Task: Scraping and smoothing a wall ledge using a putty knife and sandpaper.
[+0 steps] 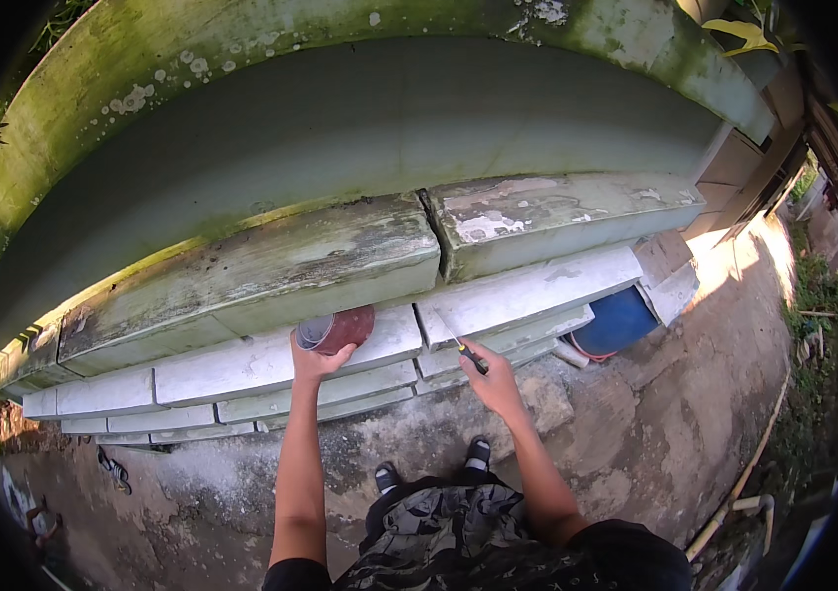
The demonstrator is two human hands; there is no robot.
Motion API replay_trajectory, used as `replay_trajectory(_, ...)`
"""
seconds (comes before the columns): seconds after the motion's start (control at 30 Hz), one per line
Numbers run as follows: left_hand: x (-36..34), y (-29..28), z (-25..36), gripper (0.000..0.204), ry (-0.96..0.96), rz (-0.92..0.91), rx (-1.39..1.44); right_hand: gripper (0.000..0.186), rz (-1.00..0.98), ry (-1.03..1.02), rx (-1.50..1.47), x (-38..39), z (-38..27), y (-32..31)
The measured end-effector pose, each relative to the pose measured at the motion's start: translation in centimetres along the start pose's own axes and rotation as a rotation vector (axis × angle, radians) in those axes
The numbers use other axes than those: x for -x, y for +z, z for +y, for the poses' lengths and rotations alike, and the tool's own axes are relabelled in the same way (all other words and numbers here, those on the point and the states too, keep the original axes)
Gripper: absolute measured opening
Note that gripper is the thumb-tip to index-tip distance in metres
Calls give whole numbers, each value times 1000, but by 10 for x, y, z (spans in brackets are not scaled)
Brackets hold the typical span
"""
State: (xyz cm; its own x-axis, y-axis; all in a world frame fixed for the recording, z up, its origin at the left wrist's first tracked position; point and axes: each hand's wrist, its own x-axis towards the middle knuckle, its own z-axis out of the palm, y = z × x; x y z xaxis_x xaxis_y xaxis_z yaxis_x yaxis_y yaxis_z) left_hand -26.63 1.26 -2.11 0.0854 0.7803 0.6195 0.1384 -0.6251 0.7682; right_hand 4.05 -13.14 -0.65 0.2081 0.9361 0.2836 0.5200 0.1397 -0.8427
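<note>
My left hand (313, 361) is closed round a reddish-brown round pot (348, 330), tilted over the whitish ledge (242, 366). Its greyish open mouth faces left; I cannot make out the contents. Held in my right hand (494, 379) is a screwdriver (472, 357) with a black and yellow handle. Its thin pale shaft points up and left over the ledge, close to a dark vertical joint. Whether the tip touches the surface I cannot tell.
Above the whitish ledge runs a mossy, peeling upper ledge (321, 246) against a green wall (340, 118). At right, a blue container (621, 323) stands by the lower steps. Sandals (115, 470) lie on the rough ground at left. A long pole (746, 473) lies at right.
</note>
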Motion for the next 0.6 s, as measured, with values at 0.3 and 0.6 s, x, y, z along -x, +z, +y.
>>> replay_trajectory(0.3,1,-3,3,51,14,-7,-26,46,-85,474,-358,0,-14,-15)
replay_trajectory(0.6,1,-2,3,51,-20,-21,2,49,-114,483,-343,-3,-18,-20)
